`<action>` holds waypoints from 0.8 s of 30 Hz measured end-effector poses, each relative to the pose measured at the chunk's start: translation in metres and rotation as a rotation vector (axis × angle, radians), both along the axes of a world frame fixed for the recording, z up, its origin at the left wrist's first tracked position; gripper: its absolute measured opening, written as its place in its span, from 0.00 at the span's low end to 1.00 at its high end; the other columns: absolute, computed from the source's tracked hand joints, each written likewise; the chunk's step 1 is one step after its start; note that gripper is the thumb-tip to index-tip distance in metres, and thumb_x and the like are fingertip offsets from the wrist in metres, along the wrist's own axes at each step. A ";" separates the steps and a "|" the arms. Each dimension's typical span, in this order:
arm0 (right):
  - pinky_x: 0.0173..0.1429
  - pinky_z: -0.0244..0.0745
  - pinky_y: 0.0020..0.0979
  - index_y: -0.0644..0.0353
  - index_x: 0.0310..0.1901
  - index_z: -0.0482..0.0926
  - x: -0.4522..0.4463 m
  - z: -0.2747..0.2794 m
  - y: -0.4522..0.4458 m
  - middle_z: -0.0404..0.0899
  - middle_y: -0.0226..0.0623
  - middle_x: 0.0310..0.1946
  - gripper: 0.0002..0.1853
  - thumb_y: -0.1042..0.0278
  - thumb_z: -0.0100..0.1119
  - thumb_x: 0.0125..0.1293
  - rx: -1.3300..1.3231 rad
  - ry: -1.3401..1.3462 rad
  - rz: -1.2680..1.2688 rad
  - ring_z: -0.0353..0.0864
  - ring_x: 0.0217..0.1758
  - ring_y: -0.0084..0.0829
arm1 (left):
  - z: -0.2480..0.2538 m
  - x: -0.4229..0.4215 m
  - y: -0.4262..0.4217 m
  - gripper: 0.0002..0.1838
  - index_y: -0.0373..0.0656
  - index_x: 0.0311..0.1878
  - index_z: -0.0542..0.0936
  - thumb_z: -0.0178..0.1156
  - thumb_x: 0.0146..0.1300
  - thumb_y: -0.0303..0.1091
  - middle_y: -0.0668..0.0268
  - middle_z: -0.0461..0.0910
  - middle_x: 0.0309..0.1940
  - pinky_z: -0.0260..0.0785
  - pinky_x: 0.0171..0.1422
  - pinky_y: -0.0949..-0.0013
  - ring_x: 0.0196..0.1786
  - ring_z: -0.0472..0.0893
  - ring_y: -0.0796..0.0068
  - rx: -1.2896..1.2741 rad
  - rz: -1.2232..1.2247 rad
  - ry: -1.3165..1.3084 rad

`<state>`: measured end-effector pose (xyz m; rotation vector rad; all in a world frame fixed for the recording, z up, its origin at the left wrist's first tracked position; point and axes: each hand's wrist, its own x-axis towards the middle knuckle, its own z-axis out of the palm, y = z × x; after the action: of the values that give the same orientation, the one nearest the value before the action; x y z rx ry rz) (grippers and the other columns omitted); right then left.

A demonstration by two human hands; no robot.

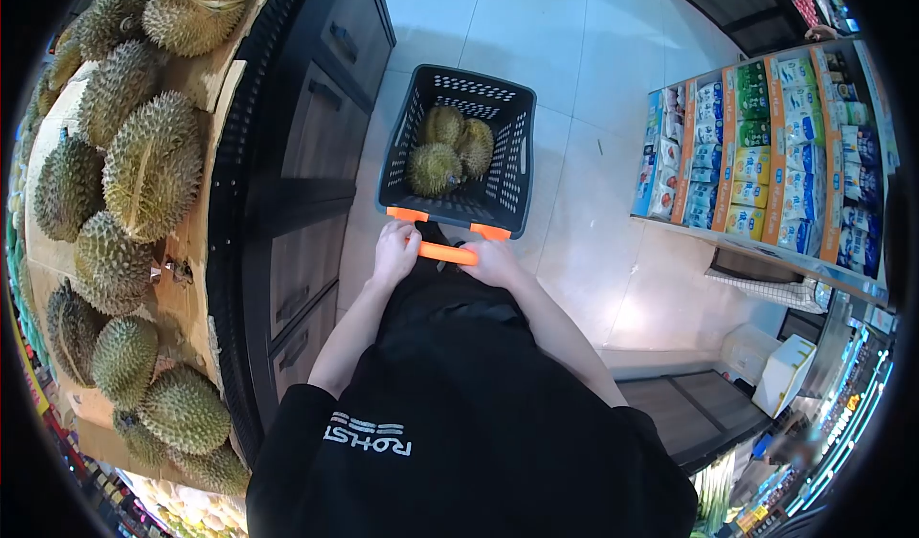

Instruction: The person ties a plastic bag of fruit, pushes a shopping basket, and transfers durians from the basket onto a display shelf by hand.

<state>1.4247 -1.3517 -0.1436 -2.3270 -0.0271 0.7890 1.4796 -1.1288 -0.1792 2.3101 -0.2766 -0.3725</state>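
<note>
Basket (512, 155) just beyond left grip (392, 253), right grip (495, 262); handle (444, 253) in both.

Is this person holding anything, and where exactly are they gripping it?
Yes: the dark basket, by its orange handle. The left hand grips near the bar's left end, the right hand near its right end.

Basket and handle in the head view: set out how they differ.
The basket is dark, while the handle is bright orange. The basket is an open-topped box with holes in its walls, whereas the handle is a slim bar. The basket has durians inside; the handle is gripped by the left hand and right hand. Both are in front of the person.
</note>
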 end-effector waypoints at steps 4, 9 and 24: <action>0.47 0.75 0.46 0.47 0.41 0.84 0.007 -0.006 -0.003 0.84 0.38 0.35 0.12 0.53 0.62 0.58 0.009 0.041 -0.036 0.83 0.42 0.44 | -0.005 0.008 -0.004 0.13 0.31 0.35 0.83 0.56 0.61 0.32 0.51 0.82 0.45 0.67 0.64 0.55 0.56 0.77 0.51 -0.043 0.021 0.027; 0.43 0.75 0.42 0.49 0.41 0.85 0.018 -0.009 -0.006 0.84 0.39 0.32 0.15 0.51 0.66 0.56 -0.018 0.010 -0.017 0.83 0.38 0.43 | -0.006 0.020 -0.007 0.13 0.32 0.34 0.84 0.56 0.60 0.33 0.50 0.82 0.47 0.67 0.64 0.55 0.56 0.77 0.51 -0.082 0.032 0.038; 0.44 0.74 0.40 0.55 0.38 0.82 0.044 0.001 0.016 0.82 0.42 0.32 0.22 0.43 0.66 0.55 0.140 0.255 -0.096 0.82 0.39 0.42 | -0.007 0.060 0.013 0.10 0.33 0.31 0.83 0.58 0.56 0.31 0.49 0.81 0.49 0.68 0.63 0.56 0.57 0.77 0.51 -0.146 -0.057 0.054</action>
<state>1.4690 -1.3352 -0.1426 -2.0661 0.1363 0.9955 1.5395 -1.1160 -0.1866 2.1487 -0.3328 -0.4288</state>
